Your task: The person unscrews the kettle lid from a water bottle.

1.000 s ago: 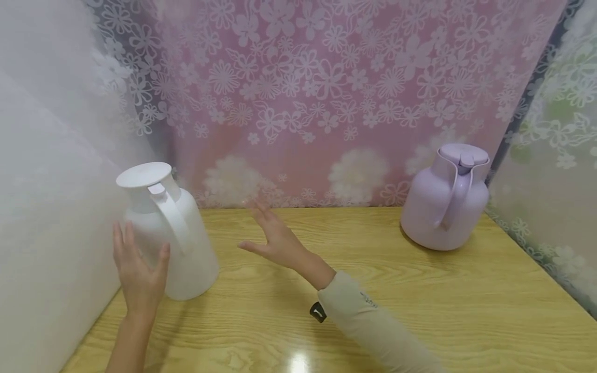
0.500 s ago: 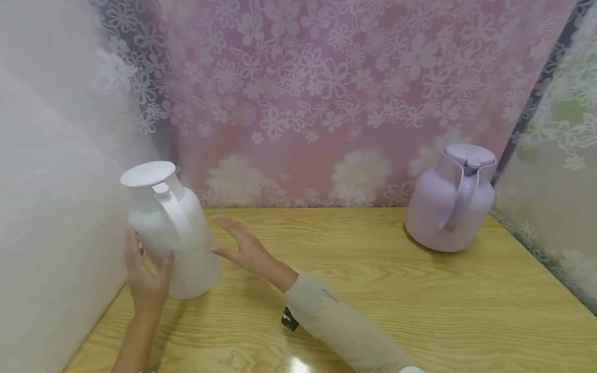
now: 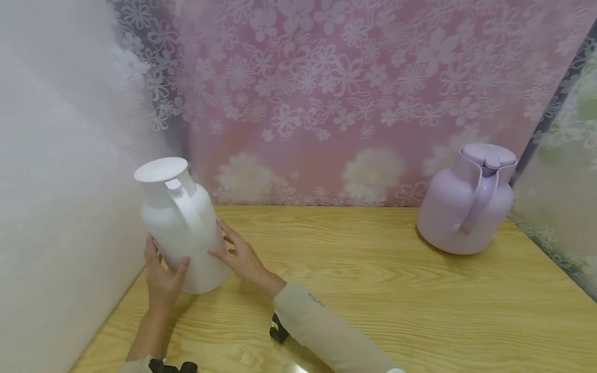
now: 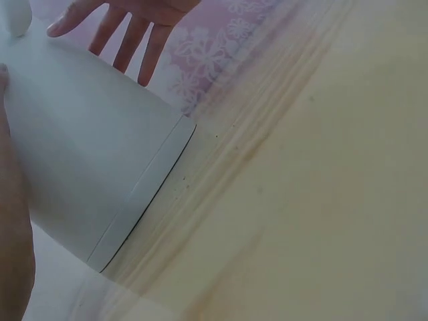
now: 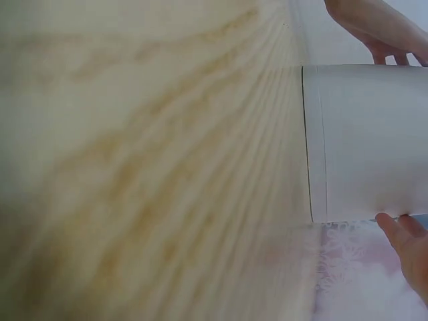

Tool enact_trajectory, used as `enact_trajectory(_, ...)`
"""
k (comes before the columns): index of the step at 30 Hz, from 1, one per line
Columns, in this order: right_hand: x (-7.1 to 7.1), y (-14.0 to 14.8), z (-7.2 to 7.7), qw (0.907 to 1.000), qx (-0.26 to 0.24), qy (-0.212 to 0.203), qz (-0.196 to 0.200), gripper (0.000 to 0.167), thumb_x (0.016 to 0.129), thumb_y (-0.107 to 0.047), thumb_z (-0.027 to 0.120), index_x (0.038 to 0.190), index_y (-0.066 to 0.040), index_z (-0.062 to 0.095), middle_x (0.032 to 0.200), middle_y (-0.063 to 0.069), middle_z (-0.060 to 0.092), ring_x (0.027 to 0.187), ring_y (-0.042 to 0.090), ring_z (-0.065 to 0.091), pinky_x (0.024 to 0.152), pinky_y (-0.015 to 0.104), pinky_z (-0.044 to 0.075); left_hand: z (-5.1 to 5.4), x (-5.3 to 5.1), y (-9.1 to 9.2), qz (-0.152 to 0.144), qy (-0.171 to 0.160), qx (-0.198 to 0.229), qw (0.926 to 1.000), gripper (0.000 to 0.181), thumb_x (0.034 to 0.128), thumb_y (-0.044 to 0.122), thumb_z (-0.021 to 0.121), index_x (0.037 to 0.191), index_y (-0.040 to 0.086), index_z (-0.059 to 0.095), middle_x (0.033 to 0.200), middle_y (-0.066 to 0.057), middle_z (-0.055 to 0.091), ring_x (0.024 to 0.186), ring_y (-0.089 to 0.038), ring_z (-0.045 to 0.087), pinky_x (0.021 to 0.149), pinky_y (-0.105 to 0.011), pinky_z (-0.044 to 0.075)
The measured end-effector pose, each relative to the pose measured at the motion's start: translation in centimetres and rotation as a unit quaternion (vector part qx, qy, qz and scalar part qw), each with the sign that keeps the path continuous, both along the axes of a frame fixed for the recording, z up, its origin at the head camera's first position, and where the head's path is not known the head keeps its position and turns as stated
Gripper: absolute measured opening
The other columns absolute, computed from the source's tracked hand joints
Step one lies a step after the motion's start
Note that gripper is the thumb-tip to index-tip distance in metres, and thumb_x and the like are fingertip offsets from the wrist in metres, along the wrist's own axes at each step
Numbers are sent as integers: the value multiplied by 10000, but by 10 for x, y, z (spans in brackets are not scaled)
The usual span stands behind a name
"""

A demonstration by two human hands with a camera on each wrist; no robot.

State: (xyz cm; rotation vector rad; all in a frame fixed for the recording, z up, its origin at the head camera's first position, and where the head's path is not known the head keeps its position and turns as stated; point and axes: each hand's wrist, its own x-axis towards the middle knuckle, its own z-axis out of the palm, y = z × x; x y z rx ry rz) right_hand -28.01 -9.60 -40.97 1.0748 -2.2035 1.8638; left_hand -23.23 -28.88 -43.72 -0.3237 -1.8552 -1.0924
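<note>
A black device (image 3: 279,329) sits under the cuff of the right sleeve (image 3: 326,324), a beige arm reaching across the table (image 3: 354,264), while the left sleeve (image 3: 135,365) shows only its cuff at the lower edge. Beyond them, two bare hands flank a white jug (image 3: 168,228) standing on the table, close to the white wall (image 3: 60,181). The left hand (image 3: 163,284) is at the jug's left flank, thumb laid on the front; the right hand (image 3: 240,259) is at the opposite flank, thumb at the surface. On both, the fingers are extended and relaxed rather than clenched; how firmly they press cannot be told. The jug is plain and matt, with a broad round lid (image 3: 160,170), a narrower neck and a curved handle (image 3: 186,206) facing the person; a fine seam (image 4: 134,188) rings its base. The left hand covers part of the lower body, and the wall lies just past it. Farther back and well apart to the right, a squatter lilac jug (image 3: 445,207) stands on the table, lidded, its handle also facing the person. A pink flowered backdrop (image 3: 298,77) rises behind, meeting a pale flowered panel (image 3: 573,181) at right.
</note>
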Motion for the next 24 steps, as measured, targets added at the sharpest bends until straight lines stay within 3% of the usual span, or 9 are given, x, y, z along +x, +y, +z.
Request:
enact_trajectory(4, -2, -4, -2, 9996, -273, -53, 39, 652, 896, -194, 610, 1456, -229, 276, 1460, -49, 278, 1195, 259, 441, 848, 296, 456, -3, -2, -1, 226, -219, 32, 9995, 948, 788, 399, 682, 1458, 29, 123, 1464, -176, 202, 1255, -421, 275, 916, -640, 274)
enact_trajectory(8, -2, -6, -3, 9992, -408, -44, -37, 657, 878, -178, 631, 1447, -205, 302, 1444, -40, 312, 1180, 239, 460, 817, 250, 464, 0, -3, 2, 240, -260, 147, 9993, 1003, 730, 335, 748, 1459, 36, 128, 1431, -191, 250, 1179, -460, 346, 813, -682, 329)
enact_trajectory(17, -2, -6, -3, 9985, -540, -31, -40, 652, 877, -176, 630, 1443, -215, 309, 1441, -49, 317, 1175, 241, 464, 817, 271, 469, 0, -8, 3, 374, -109, 231, 9990, 1082, 650, 291, 815, 1458, 33, 143, 1420, -169, 308, 1154, -428, 398, 785, -650, 374)
enact_trajectory(19, -2, -6, -4, 9985, -543, -41, -64, 648, 876, -173, 630, 1441, -216, 315, 1440, -48, 318, 1175, 243, 464, 816, 267, 469, -1, -9, 3, 370, 53, 228, 9990, 1066, 654, 291, 811, 1451, 14, 159, 1420, -153, 317, 1159, -390, 407, 821, -577, 402)
enact_trajectory(24, 1, -5, 0, 9981, -600, 56, -106, 640, 868, -118, 636, 1432, -149, 334, 1434, 16, 340, 1151, 273, 490, 802, 260, 475, 5, -8, 9, 273, 575, 195, 9978, 1060, 688, 447, 771, 1406, -81, 197, 1403, -186, 333, 1188, -246, 408, 863, -229, 402)
